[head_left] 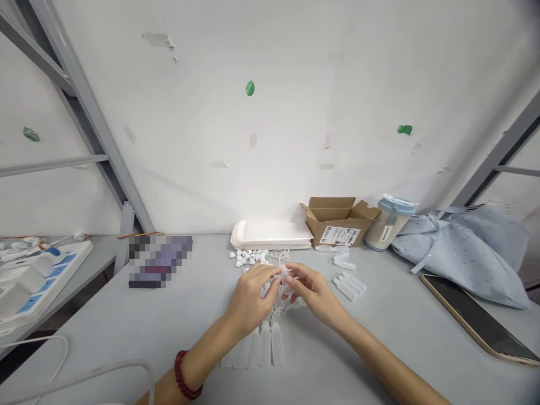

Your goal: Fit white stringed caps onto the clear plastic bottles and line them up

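Note:
A small translucent plastic bottle (286, 283) is between my two hands above the middle of the table. My right hand (315, 291) grips its body with thumb and fingers. My left hand (252, 297) pinches at its top end; whether a cap is there is too small to tell. Below my hands, several similar bottles (265, 346) lie side by side, partly hidden by my left wrist. White caps (251, 257) are heaped just beyond my left hand, with thin white cords (283, 256) beside them. More translucent bottles (350, 286) lie to the right.
A stack of white padded envelopes (272, 233) lies against the wall, beside an open cardboard box (337, 228). Further right are a lidded cup (388, 222), a pale blue cloth bag (455, 253) and a phone (481, 318). White cables (105, 368) cross the lower left.

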Available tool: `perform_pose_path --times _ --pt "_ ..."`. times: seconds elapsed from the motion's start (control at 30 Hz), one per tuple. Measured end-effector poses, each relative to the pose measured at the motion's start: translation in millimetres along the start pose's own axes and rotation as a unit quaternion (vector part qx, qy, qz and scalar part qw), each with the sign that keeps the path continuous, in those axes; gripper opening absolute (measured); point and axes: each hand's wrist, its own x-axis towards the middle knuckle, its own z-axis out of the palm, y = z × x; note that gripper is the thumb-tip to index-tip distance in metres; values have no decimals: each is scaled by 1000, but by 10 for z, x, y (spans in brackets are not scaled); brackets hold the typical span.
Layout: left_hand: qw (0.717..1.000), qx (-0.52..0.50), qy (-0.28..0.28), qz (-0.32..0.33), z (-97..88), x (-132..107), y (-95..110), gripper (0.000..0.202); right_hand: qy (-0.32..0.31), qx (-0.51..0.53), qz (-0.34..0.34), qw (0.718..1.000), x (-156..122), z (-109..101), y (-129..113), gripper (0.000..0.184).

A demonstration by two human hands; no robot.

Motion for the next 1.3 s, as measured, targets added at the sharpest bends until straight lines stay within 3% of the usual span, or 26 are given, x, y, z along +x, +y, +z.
perform_pose_path --times 0.23,0.4,0.7,0.87,1.1,1.3 --pt "996 32 40 68 5 1 -4 19 17 6 2 1000 -11 23 -48 37" --pt "989 67 -26 126 -8 -13 55 35 33 -5 -6 999 -24 45 -77 33" --pt "989 94 -29 107 36 -33 39 38 44 -5 -8 999 -55 79 -68 30" --pt "997 42 -48 48 21 -44 113 37 31 -26 3 999 -40 13 -133 27" --pt "981 -75 -165 -67 -128 -12 279 53 -47 -10 37 998 -44 -182 -280 24" --pt "948 -120 -291 -42 -203 -62 352 51 -59 -9 76 995 -47 -230 -282 18"
